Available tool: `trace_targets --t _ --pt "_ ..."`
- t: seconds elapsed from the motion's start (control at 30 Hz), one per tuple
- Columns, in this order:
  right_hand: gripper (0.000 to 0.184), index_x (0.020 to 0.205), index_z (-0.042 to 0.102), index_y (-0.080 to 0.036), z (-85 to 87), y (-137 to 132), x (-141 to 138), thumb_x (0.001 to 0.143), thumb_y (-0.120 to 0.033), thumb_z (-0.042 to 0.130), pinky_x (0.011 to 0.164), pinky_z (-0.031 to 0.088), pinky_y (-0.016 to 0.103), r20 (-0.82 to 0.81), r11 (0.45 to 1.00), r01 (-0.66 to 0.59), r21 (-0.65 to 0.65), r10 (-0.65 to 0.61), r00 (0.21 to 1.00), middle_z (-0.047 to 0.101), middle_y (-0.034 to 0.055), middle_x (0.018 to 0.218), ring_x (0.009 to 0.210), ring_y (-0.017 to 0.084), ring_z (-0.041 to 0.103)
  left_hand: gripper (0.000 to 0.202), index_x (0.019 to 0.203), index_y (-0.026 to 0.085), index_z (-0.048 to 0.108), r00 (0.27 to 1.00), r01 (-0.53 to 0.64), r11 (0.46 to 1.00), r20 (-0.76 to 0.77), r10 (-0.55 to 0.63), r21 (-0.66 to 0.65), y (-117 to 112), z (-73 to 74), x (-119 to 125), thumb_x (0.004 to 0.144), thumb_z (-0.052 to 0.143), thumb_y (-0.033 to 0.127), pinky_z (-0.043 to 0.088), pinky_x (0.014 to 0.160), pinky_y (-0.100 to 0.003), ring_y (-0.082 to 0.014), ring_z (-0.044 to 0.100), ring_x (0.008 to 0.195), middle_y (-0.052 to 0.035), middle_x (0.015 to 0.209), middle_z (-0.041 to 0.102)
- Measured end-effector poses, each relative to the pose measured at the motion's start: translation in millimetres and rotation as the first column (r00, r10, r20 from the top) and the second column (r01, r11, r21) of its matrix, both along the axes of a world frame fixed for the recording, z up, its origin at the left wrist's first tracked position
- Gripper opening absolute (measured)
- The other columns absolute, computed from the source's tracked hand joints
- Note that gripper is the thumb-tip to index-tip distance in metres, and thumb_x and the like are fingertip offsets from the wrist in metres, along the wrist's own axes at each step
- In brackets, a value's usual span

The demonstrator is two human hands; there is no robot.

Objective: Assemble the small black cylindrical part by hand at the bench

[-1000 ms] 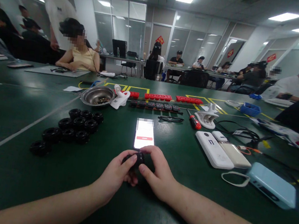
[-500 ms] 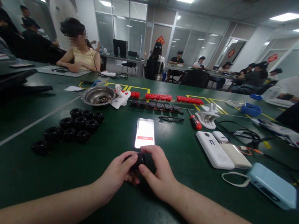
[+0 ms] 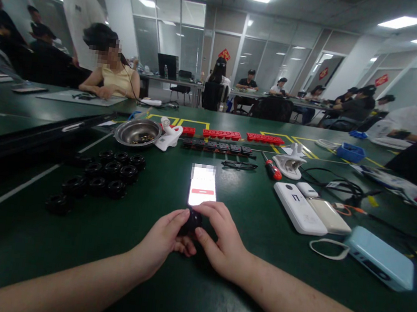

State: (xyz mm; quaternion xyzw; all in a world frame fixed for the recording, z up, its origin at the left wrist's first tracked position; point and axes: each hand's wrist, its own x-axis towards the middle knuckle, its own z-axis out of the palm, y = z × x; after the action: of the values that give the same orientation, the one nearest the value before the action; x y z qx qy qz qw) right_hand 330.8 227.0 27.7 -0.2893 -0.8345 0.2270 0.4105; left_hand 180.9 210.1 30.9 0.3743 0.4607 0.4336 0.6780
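Between my two hands is a small round black part [image 3: 194, 219], glossy, partly covered by fingers. My left hand [image 3: 167, 233] grips it from the left, thumb on top and the other fingers curled underneath. From the right, my right hand [image 3: 221, 238] closes on the same part with thumb and fingertips. Just beyond lies a phone [image 3: 202, 199] with a lit white screen and a red bar. A cluster of black ring-shaped parts [image 3: 111, 170] sits to the left on the green table [image 3: 131, 288].
A long black object [image 3: 35, 140] juts in from the left beside the ring parts. Farther back are a metal bowl [image 3: 139, 132], black strip [image 3: 217, 147], red trays [image 3: 222, 134] and screwdriver [image 3: 273, 169]. White power bank [image 3: 299, 207] and blue box [image 3: 380, 258] lie right.
The long black object at the left has swung farther over the table, close to the ring parts. The round part has turned slightly in my hands, which stay in nearly the same place.
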Motion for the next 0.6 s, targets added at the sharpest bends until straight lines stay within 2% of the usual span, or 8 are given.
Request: trace_targets --t 0.13,0.23,0.33,0.5,0.6 --pt "0.033 0.113 0.042 -0.017 -2.6 0.3 -0.1 0.08 -0.021 0.048 0.083 0.04 0.038 -0.05 0.998 0.055 -0.035 -0.057 0.997 0.05 0.0084 0.104 0.096 0.021 0.047 0.036 0.092 0.014 0.048 1.0 0.008 1.0 -0.026 -0.007 0.022 0.0 -1.4 1.6 0.072 0.055 0.044 0.041 0.044 -0.021 -0.0103 0.055 0.043 0.0034 0.054 0.057" --pt "0.022 0.104 0.048 -0.019 -2.7 2.4 -0.6 0.083 -0.024 0.047 0.081 0.041 0.037 -0.023 0.994 0.098 -0.056 -0.099 0.995 0.052 0.007 0.098 0.092 0.021 0.048 0.039 0.094 0.015 0.048 0.998 0.02 1.0 -0.059 -0.02 0.014 -0.5 -0.6 2.4 0.069 0.059 0.043 0.041 0.044 -0.021 -0.0107 0.056 0.043 0.0039 0.056 0.057" --pt "0.015 0.097 0.053 -0.019 -0.9 2.9 -0.6 0.084 -0.023 0.046 0.08 0.041 0.037 0.016 0.996 0.079 -0.049 -0.079 0.997 0.053 0.0059 0.094 0.091 0.02 0.047 0.039 0.089 0.014 0.05 0.998 0.035 0.999 -0.052 -0.034 0.013 -0.5 0.1 2.0 0.069 0.057 0.047 0.04 0.043 -0.021 -0.0113 0.057 0.044 0.0023 0.059 0.058" --pt "0.033 0.114 0.046 -0.021 0.6 -0.9 0.6 0.081 -0.017 0.046 0.085 0.04 0.038 0.029 1.0 -0.009 -0.002 0.009 1.0 0.049 0.0074 0.105 0.099 0.021 0.045 0.038 0.082 0.014 0.05 1.0 0.013 1.0 0.006 -0.013 -0.006 0.9 -0.4 0.0 0.074 0.05 0.051 0.039 0.042 -0.021 -0.0107 0.055 0.042 0.0008 0.055 0.059" --pt "0.036 0.116 0.042 -0.021 -1.1 -1.4 1.0 0.081 -0.02 0.047 0.086 0.039 0.039 0.008 1.0 0.011 -0.001 -0.011 1.0 0.049 0.0078 0.108 0.1 0.022 0.045 0.034 0.085 0.015 0.05 1.0 -0.001 1.0 -0.001 0.001 0.012 0.3 -0.8 -0.3 0.073 0.053 0.046 0.039 0.044 -0.021 -0.0104 0.054 0.043 0.0018 0.057 0.058"
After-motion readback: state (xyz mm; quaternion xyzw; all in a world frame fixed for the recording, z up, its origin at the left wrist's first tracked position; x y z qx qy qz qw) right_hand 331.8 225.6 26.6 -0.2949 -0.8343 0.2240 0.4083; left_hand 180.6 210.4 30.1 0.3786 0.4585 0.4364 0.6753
